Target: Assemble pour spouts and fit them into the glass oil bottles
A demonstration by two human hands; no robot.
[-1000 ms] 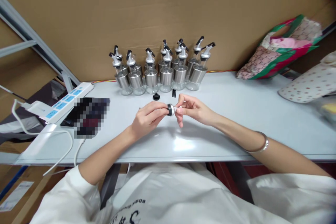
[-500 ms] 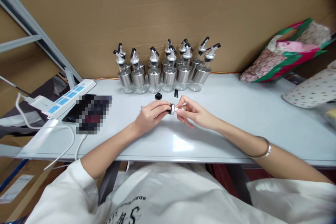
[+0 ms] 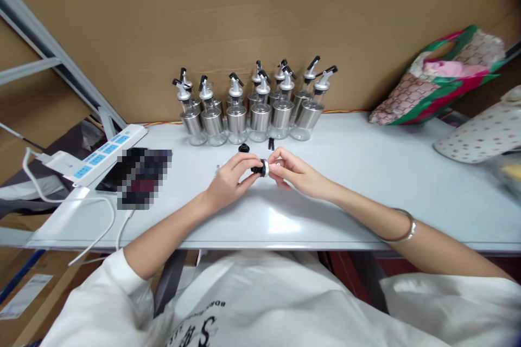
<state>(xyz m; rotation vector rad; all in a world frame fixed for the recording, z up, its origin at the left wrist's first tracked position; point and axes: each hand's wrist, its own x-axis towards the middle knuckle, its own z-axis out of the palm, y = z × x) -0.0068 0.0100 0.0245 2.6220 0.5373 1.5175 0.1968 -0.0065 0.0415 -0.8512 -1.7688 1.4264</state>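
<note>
Along the desk's (image 3: 366, 190) back edge: six bottles (image 3: 236, 118) in front, at least four more behind, partly hidden, with ten spouts (image 3: 263, 87) in sight; farther right, one patterned bag (image 3: 437, 89). At the left edge: one power strip (image 3: 104, 154) with four sockets (image 3: 109, 149). Between the bottles and the front edge: two hands (image 3: 228, 180), one pourer top (image 3: 265, 168), one black stopper (image 3: 243, 148), seemingly two black clips (image 3: 271, 144).

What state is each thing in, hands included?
Pourer top, held, off any bottle
Left hand, gripping its black end
Right hand, pinching its other end
Front-row bottles, upright, pourers fitted
Black round part, lying loose
Small black pieces, lying loose
Power strip, charger plugged in
</note>
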